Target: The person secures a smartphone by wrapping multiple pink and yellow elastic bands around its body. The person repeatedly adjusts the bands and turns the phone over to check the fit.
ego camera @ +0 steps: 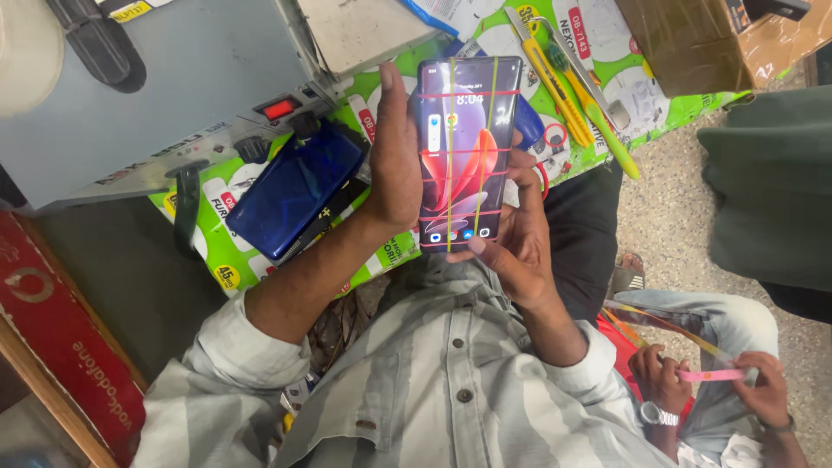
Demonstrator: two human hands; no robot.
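Both hands hold one smartphone (459,156) upright above the worktop (381,251). The left hand (394,165) has its grip closed along the phone's left edge; the right hand (516,243) cradles its bottom and right side. Crossed rubber bands bind the lit screen, which appears clamped for checking. Any further handling calls for steady support. A blue case (290,191) lies beside.

The left hand (394,160) grips the left edge of a lit smartphone (465,152) bound with rubber bands (472,94). The right hand (518,234) supports its lower right edge. A blue case (290,195) lies left of the smartphone; yellow utility knives (572,91) lie to its right.
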